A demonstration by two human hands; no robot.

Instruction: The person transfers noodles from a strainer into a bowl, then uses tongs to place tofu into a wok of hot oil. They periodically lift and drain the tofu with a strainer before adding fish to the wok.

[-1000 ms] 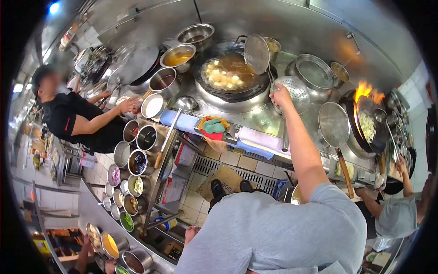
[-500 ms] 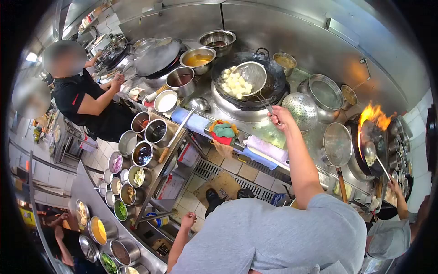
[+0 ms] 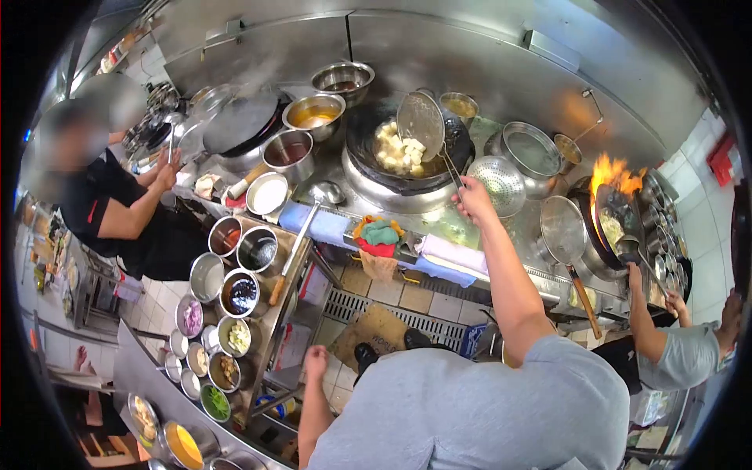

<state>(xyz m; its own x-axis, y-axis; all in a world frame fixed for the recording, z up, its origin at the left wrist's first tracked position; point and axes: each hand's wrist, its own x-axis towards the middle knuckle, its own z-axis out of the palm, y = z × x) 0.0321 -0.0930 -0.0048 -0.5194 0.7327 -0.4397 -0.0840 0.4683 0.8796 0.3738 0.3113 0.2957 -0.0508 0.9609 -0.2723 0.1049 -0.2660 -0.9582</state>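
Note:
My right hand (image 3: 472, 200) is closed around the handle of a round mesh strainer (image 3: 421, 125). The strainer's bowl is tipped steeply over a large black wok (image 3: 458, 153), and pale cubed pieces (image 3: 401, 153) lie in the wok beside and under the mesh. Low at my side hangs my left hand (image 3: 315, 362), its fingers loosely curled with nothing visible in them. A long-handled ladle (image 3: 326, 193) rests on the counter left of the wok.
Right of the wok sit a perforated bowl (image 3: 497, 186) and a wood-handled strainer (image 3: 564, 231). Flames (image 3: 615, 178) rise at a co-worker's wok. Folded cloths (image 3: 380, 235) lie along the stove's front edge. Several ingredient pots (image 3: 239, 292) stand to the left, near another person (image 3: 129, 204).
My right hand has tipped the strainer further upright over the wok. The view has shifted, so the stove sits further left. The co-worker at right has moved more into view, with both hands visible.

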